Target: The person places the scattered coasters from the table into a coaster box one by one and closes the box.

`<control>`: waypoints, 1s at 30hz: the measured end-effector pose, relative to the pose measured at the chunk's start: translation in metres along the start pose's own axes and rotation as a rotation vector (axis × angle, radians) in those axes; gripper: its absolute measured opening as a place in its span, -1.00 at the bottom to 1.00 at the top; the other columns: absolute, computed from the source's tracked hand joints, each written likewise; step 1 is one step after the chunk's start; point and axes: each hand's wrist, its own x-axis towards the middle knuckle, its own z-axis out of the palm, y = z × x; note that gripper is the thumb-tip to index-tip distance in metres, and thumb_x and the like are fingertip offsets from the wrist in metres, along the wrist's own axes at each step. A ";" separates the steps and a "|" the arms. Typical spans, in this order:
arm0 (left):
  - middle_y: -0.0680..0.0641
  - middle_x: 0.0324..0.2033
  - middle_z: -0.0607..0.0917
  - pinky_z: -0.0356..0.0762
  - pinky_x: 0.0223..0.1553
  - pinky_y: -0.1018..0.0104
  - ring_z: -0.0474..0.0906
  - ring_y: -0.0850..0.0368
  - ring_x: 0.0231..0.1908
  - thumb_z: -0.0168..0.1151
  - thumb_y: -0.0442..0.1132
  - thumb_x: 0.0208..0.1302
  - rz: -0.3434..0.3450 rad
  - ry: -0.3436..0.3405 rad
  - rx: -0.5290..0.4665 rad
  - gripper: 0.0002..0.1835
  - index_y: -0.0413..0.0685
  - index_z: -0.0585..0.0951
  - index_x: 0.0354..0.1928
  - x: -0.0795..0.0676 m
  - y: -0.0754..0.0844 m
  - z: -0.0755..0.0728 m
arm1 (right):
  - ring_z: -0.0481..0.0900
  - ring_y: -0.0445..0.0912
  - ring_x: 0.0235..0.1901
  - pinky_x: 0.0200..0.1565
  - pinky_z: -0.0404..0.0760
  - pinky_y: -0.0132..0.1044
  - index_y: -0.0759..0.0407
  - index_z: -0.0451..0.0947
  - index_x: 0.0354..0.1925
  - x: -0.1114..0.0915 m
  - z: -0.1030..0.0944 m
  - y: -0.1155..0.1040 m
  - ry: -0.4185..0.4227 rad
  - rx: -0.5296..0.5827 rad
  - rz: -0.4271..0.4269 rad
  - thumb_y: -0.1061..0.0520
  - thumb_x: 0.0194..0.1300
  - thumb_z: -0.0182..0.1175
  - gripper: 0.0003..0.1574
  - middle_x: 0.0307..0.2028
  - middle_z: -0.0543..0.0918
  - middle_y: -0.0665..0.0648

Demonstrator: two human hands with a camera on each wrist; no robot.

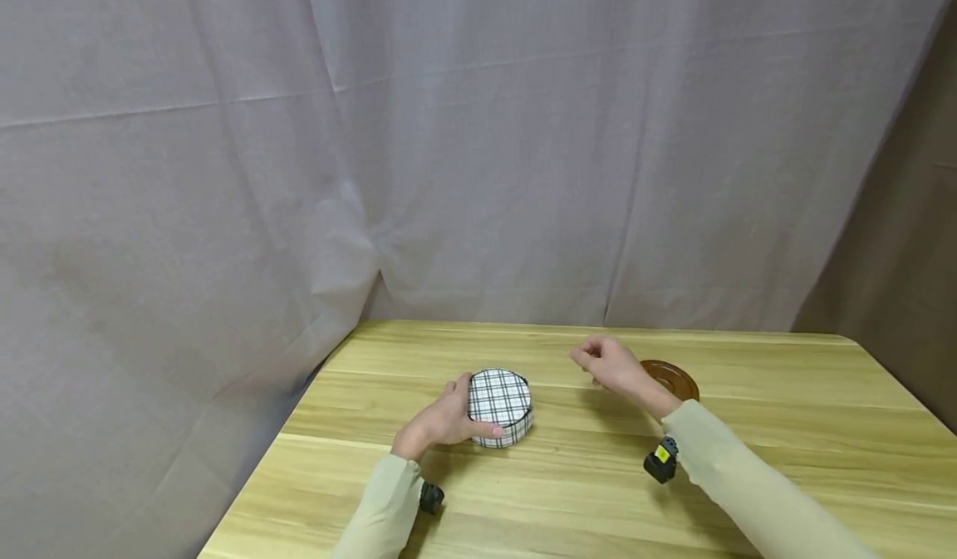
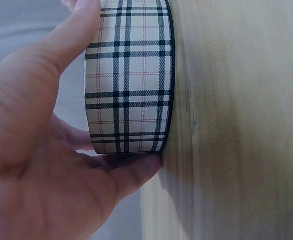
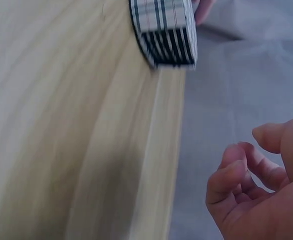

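A round plaid box (image 1: 499, 398), white with black checks and thin red lines, sits on the wooden table left of centre. My left hand (image 1: 445, 416) grips it from the left side, thumb along the near edge and fingers round the far side. In the left wrist view, the palm faces the plaid side wall (image 2: 129, 80). My right hand (image 1: 613, 365) hovers over the table to the right of the box, its fingers loosely curled with nothing between them. Dark stripes mark part of the box's side (image 3: 169, 47) in the right wrist view.
A brown round dish (image 1: 682, 376) lies on the table (image 1: 553, 492), partly hidden behind my right wrist. A grey curtain (image 1: 486, 169) hangs along the table's back edge and left side. Each forearm wears a small black camera.
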 end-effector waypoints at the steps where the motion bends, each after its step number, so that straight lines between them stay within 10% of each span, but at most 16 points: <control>1: -0.39 0.18 0.36 0.49 0.21 -0.18 0.46 -0.23 0.13 0.48 0.23 -0.03 0.001 -0.001 -0.002 0.26 -0.28 -0.03 0.49 0.000 0.000 0.000 | 0.37 -0.13 -0.67 -0.66 0.43 -0.26 0.29 0.50 -0.19 -0.001 -0.006 0.003 -0.003 -0.009 -0.002 -0.02 0.47 0.07 -0.64 -0.53 0.48 0.07; 17: -0.35 0.17 0.37 0.47 0.22 -0.20 0.44 -0.21 0.14 0.49 0.21 -0.03 0.012 -0.001 -0.003 0.25 -0.28 -0.01 0.48 0.001 0.002 0.000 | 0.49 -0.08 -0.51 -0.51 0.47 -0.25 0.28 0.49 -0.23 -0.016 -0.080 0.061 -0.004 -0.259 -0.039 0.00 0.36 0.19 -0.67 -0.41 0.61 0.20; 30: -0.35 0.17 0.38 0.46 0.23 -0.17 0.44 -0.19 0.15 0.49 0.22 -0.04 0.020 0.005 0.003 0.25 -0.29 0.00 0.48 0.000 0.000 -0.001 | 0.53 0.19 -0.29 -0.21 0.41 0.07 0.48 0.47 -0.04 -0.018 -0.093 0.098 0.094 -0.494 -0.036 -0.04 0.24 0.29 -0.39 -0.32 0.64 0.34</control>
